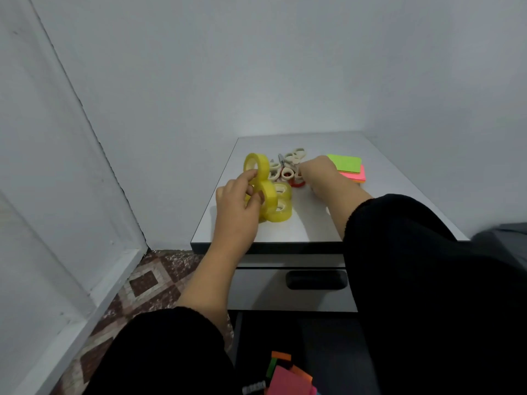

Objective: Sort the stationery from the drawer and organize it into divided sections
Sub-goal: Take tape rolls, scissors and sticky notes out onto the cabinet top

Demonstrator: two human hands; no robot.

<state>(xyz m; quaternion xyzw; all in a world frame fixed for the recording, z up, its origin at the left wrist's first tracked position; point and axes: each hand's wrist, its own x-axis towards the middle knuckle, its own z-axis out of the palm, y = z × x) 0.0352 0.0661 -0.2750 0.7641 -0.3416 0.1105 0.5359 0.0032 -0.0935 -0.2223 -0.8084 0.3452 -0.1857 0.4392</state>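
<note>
Several yellow tape rolls (281, 208) sit on the white cabinet top (285, 229). My left hand (239, 201) grips two of them: one roll (256, 166) stands upright above my fingers, another (268, 196) is pinched on edge. My right hand (316, 172) reaches into a cluster of small white tape rolls and scissors (286, 166), fingers curled down among them; what it holds is hidden. A small red tape roll (296, 183) lies by that hand. Green sticky notes (346, 162) rest on a pink pad (356, 175) to the right.
A closed grey drawer with a black handle (316, 279) sits under the top. Below, an open drawer holds pink, orange and green sticky notes (288, 374). A white wall stands behind, a door frame to the left, and patterned floor tiles (148, 283).
</note>
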